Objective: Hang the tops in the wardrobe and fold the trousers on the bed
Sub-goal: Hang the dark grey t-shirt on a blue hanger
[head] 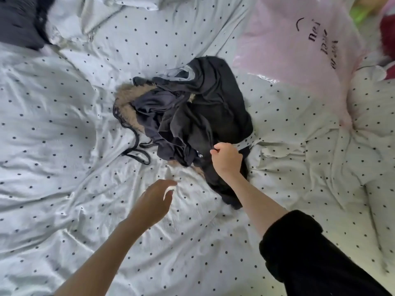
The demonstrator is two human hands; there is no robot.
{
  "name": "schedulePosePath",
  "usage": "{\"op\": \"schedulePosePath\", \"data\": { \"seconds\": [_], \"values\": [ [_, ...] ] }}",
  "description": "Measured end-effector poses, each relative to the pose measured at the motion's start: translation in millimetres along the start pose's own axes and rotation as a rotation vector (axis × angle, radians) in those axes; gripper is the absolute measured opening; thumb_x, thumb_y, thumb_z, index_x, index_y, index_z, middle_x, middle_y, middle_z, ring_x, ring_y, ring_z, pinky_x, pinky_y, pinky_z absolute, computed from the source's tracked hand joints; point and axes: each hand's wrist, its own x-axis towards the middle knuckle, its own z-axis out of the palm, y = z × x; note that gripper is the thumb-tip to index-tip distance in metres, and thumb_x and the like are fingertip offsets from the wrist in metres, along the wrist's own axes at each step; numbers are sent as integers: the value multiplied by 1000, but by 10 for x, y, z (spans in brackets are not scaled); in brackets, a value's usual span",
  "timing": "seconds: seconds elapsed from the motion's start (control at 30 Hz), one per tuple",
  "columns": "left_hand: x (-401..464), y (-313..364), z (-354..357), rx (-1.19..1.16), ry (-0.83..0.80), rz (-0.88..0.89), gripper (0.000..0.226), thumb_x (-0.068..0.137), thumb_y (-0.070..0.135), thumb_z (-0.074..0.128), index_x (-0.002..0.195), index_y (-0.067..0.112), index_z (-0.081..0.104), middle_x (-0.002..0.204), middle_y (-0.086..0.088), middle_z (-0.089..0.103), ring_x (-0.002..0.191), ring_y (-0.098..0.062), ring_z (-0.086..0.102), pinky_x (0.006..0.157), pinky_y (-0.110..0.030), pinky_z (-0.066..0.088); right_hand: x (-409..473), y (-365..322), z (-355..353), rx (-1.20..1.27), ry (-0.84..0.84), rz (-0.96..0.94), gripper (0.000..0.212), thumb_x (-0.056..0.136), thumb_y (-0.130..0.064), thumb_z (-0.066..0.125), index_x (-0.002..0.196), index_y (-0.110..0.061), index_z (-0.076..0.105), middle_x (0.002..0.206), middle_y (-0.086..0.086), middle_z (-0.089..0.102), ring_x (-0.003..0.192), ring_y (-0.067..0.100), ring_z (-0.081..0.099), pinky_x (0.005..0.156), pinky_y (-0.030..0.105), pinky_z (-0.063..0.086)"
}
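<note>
Tangled dark heap (188,112) (tops or trousers?) hides separate garments.

Right hand (227,159) fist-curled, pinching dark cloth, left hand (152,202) hovering, fingers relaxed and extended

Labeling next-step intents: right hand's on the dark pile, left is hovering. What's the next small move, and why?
Probably lift: the right hand pinches a fold of the dark clothes pile at its near edge, so raising it should pull one garment free of the tangle. The left hand is open above the dotted duvet, placed to catch the hanging end. Whether it is a top or trousers cannot be told yet.
</note>
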Motion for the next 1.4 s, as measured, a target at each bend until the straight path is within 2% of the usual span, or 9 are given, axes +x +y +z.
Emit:
{"op": "schedulePosePath", "data": {
  "seconds": [0.2,0.33,0.43,0.6,0.77,0.9,1.03,1.17,1.4],
  "values": [
    [226,418,23,-245,274,-70,45,96,19,50,139,13,39,132,-4,50,115,-17,49,94,-29,38,-705,149,-69,277,-135,-178,15,88,-18,63,91,-6,71,84,-3,66,83,17,62,89,39,43],
    [318,653,56,-530,220,-332,78,86,27,66,147,15,19,126,5,45,114,-14,46,91,-29,40,-1293,429,-179,278,-282,-266,16,84,-19,68,83,-4,72,80,3,69,72,11,61,73,15,41],
    [215,657,185,-495,169,-443,61,85,10,63,139,12,35,119,-1,54,96,-17,51,71,-24,41,-1460,550,-256,207,-416,-288,19,85,-21,66,89,-4,73,87,3,70,79,11,63,78,20,43],
    [-186,478,190,-215,22,-198,26,83,5,63,108,12,66,95,4,63,97,-17,58,77,-18,35,-1337,494,-388,136,-485,-204,31,88,-24,56,65,-5,64,65,12,59,66,24,55,68,37,41],
    [-668,422,249,-48,-404,2,14,83,15,65,97,16,68,84,11,58,85,-6,52,69,-13,35,-1053,306,-274,196,-333,-35,39,91,-46,51,109,-14,65,99,-6,63,103,17,58,88,29,41],
    [-861,328,389,-139,-561,-16,28,92,22,56,119,17,61,113,4,63,101,-10,57,88,-21,44,-1060,47,137,-118,-484,-99,64,87,-53,55,137,-13,45,129,4,54,122,25,49,102,42,36],
    [-826,25,327,-262,-379,-172,31,96,22,48,126,20,57,122,2,61,104,-10,55,87,-17,39,-1153,40,379,-273,-374,-166,15,93,-25,52,84,-13,53,91,5,62,101,31,58,83,37,38],
    [-711,-348,181,-303,-72,-354,33,97,16,46,129,15,54,129,-4,58,114,-19,55,91,-25,39,-1216,155,302,-122,-422,-153,24,92,-22,54,73,-12,43,76,5,59,79,28,54,75,33,37],
    [-434,-279,251,-609,35,-426,70,95,29,52,150,17,10,153,-9,24,138,-26,29,111,-40,30,-1688,456,-80,14,-746,-162,42,83,-16,65,55,-21,33,47,-7,31,47,9,26,51,22,23]
  ]
}}
